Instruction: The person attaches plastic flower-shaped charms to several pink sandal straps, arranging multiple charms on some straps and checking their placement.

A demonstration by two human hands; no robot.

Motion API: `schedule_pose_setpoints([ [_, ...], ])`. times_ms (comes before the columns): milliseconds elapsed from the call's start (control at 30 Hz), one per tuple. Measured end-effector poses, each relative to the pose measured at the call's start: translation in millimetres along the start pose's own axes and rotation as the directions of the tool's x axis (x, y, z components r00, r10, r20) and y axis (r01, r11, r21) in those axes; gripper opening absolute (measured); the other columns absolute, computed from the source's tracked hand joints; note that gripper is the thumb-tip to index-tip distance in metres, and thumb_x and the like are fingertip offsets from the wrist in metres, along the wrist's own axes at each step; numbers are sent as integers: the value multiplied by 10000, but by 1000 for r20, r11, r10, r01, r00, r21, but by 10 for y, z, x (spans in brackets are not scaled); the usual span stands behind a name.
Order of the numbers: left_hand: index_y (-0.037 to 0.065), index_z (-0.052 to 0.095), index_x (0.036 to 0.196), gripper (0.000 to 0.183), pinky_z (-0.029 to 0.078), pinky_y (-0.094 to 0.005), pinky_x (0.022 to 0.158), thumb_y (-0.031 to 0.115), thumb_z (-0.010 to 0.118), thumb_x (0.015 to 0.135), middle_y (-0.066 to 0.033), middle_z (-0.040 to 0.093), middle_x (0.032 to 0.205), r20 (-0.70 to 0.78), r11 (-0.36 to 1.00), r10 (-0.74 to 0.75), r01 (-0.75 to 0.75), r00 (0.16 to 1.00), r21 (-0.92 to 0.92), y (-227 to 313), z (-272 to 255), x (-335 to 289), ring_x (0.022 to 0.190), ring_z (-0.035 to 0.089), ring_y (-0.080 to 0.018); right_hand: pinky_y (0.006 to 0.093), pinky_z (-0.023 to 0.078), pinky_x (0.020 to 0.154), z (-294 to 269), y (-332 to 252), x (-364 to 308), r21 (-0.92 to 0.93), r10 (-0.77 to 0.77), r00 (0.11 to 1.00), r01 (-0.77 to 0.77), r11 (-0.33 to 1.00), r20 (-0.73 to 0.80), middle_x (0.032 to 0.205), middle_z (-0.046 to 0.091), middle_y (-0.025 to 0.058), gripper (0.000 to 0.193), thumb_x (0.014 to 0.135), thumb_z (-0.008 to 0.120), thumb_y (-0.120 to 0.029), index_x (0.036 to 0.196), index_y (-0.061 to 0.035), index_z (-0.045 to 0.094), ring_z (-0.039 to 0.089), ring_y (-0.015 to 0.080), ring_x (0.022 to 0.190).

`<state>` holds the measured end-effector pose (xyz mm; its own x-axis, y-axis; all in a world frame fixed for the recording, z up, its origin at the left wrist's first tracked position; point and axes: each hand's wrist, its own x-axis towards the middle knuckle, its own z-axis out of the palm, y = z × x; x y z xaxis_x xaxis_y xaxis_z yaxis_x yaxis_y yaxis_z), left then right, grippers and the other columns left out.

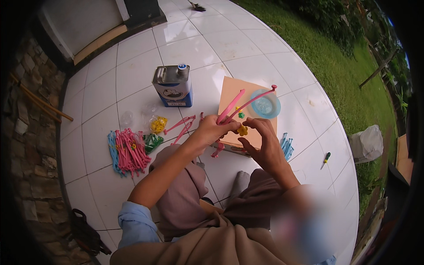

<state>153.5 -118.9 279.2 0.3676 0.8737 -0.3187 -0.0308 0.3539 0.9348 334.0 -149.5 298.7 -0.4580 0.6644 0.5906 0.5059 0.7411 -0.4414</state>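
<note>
1. Outdoors, a white tiled floor (132,57) fills most of the view, with a green lawn (349,79) curving along its right edge and a stone wall (31,145) on the left
2. Seated on the tiles, the person shows bent knees in brown cloth, with both forearms coming up from the lower edge
3. A flat piece of tan cardboard (229,90) lies on the floor ahead of the hands, with a round, clear blue lid (265,105) resting on its far right corner
4. A metal can (172,86) with a blue lower half and a small cap stands upright beyond the cardboard's left side
5. A loose bundle of pink and blue plastic strips (127,151) lies on the tiles, well to the left of the hands; small bags of yellow and green pieces (154,132) sit just beside it
6. The left hand (211,131) is closed around two long pink strips (236,107), which rise up and to the right over the cardboard
7. The right hand (263,143) curls just beside the left, its fingertips pinching a small yellow flower-shaped piece (242,130) at the base of the strips
8. A small screwdriver with a green handle (326,157) lies alone far to the right
</note>
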Motion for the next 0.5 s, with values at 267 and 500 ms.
schedule_pose_setpoints([
  [267, 32, 597, 961, 257, 318, -190, 498, 256, 610, 835, 53, 434, 625, 56, 1000, -4, 5, 998, -18, -18, 33, 26, 538, 384, -38, 322, 487, 705, -22, 95, 4, -188, -189, 980, 176, 966, -57, 871, 593, 110, 538, 683, 684, 48, 1140, -21, 409, 578, 254, 799],
  [500, 11, 630, 974, 247, 394, -214, 522, 208, 496, 908, -7, 511, 753, -162, 908, 376, -328, 912, 261, -112, 71, 52, 556, 434, -56, 237, 465, 655, -168, -14, 327, 576, 529, 804, -304, 758, -271, 761, 602, 86, 513, 750, 700, -24, 1114, -36, 339, 577, 125, 703],
])
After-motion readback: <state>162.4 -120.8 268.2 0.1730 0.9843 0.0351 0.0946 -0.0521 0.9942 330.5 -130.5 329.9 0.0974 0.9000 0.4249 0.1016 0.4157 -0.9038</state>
